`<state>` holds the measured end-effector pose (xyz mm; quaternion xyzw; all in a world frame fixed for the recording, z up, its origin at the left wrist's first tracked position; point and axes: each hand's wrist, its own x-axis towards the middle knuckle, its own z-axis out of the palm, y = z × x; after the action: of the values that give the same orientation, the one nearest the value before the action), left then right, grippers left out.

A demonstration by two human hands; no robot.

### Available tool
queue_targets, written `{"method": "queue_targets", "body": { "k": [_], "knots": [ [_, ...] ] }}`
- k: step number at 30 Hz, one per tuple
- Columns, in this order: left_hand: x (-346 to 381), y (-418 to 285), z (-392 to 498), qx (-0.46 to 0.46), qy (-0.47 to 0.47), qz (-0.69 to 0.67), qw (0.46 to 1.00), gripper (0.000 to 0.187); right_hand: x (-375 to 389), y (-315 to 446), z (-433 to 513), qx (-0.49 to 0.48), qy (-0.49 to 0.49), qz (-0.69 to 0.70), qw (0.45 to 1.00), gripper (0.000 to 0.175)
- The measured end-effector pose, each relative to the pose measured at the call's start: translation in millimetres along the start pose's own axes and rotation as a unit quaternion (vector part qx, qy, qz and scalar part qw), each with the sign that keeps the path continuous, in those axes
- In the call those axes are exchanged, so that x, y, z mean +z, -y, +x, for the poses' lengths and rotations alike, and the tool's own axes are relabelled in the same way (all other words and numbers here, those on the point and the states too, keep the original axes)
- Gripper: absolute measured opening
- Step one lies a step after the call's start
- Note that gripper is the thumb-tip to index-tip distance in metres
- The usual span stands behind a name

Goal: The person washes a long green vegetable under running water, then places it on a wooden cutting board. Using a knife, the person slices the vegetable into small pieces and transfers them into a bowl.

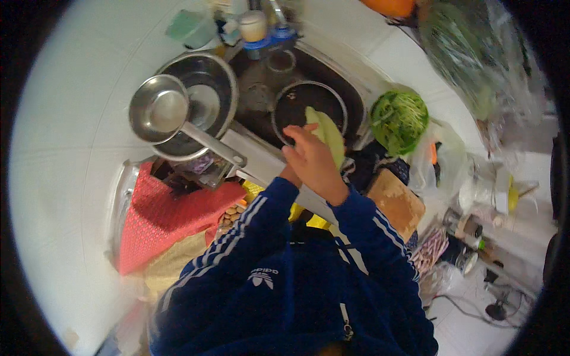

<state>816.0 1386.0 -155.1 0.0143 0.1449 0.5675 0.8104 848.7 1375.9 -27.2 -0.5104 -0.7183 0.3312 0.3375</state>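
My right hand (316, 165) is over the near edge of the sink (256, 95), its back turned up and its fingers bent and partly apart. A pale yellow-green piece, which looks like a large vegetable leaf (328, 133), rises beside its fingers and extends over a round, dark-looking vessel (309, 83) in the sink. Most of my left hand (291, 175) is hidden beneath the right, with only a part near the wrist showing. Which hand holds the leaf cannot be seen.
Left of the sink, a long-handled metal pan (158, 111) rests across a large metal basin (229, 80). A green basket of shredded greens (399, 120) stands at right, near a wooden board (396, 202). Red patterned cloth or sheeting (164, 218) lies at left.
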Motion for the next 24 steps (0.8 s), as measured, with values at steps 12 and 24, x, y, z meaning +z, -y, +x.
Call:
{"method": "queue_targets", "body": {
  "k": [12,24],
  "knots": [
    [32.7,-14.7,7.3,-0.188,-0.074,-0.073,0.977,0.054,144.1,-11.0,45.2,0.162,0.283,0.187,0.927,0.05],
    [3.7,-26.2,17.1,-0.167,-0.083,-0.104,0.977,0.052,64.8,32.7,57.9,0.019,0.207,-0.174,0.963,0.026]
  ]
}}
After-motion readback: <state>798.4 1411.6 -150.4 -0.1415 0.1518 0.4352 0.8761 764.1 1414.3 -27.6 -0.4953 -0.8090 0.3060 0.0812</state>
